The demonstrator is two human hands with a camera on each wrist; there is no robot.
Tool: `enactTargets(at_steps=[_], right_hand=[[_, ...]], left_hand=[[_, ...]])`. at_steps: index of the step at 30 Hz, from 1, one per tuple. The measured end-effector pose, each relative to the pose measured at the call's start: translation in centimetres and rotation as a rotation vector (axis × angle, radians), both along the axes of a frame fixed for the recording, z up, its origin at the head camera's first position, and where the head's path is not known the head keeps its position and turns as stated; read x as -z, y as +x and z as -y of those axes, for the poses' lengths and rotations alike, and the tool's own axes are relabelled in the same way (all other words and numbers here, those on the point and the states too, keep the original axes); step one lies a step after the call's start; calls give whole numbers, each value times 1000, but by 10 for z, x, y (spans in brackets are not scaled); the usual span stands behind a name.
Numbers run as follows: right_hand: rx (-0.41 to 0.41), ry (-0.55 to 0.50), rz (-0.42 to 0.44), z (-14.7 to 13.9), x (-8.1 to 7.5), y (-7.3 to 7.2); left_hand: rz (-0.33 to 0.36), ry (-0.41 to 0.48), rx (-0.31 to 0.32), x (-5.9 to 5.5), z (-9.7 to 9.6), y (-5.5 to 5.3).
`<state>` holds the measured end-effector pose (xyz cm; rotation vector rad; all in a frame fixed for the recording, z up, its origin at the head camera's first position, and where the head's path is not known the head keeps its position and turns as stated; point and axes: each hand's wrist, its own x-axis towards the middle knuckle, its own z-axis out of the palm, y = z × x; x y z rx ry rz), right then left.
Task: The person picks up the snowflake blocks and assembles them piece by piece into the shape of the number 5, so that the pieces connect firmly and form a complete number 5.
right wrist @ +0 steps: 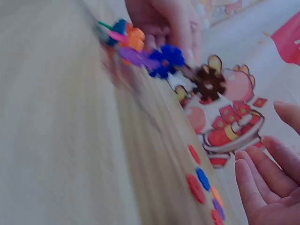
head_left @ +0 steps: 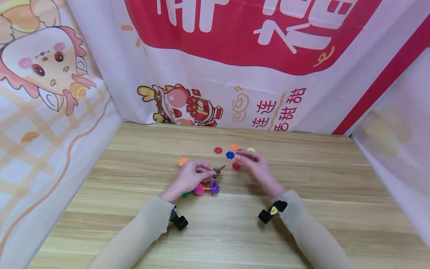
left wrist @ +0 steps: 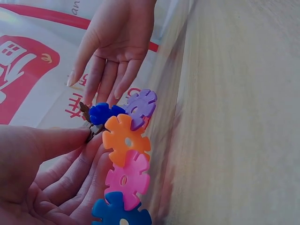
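My left hand [head_left: 191, 175] pinches a brown flower-shaped plastic disc between thumb and fingers, at one end of a chain of slotted discs. A second brown disc [right wrist: 209, 84] juts out beyond the fingertips. From there the chain bends through a blue disc [left wrist: 107, 114], a purple disc [left wrist: 142, 108], an orange disc [left wrist: 124, 136], a pink disc [left wrist: 126, 178] and a teal disc [left wrist: 119, 208]. To the right, my right hand [head_left: 255, 166] hovers with fingers extended and nothing in them, beside the loose discs. In the head view the left hand hides part of the chain.
On the wooden table [head_left: 302, 239] lie several loose discs: a red disc [head_left: 218, 150], a blue disc [head_left: 230, 155], an orange disc [head_left: 234, 147] and a yellow disc [head_left: 251, 149] among them. Printed cloth [head_left: 127, 86] hangs behind the table and along both sides.
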<state>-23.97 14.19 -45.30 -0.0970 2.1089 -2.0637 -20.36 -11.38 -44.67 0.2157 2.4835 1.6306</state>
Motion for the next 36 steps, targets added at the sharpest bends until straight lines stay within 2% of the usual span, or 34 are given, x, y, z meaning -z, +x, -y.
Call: enactTargets(at_steps=[6,15,21,28,36], right_hand=[[17,230,7,-24,-3,-18],[-81,502,-93,-22,6,-28],[-117,566,-111,-14,12,-30],[-165,632,-176,-10,13,-28],[-159,643,-183,-9,13,-28]], left_hand=[[-2,3,5,-2,0,0],[5,1,1,-3,1,1],[9,4,-5,-4,0,2],[11,20,-9,-4,-1,2],[5,13,0,-4,-1,1]])
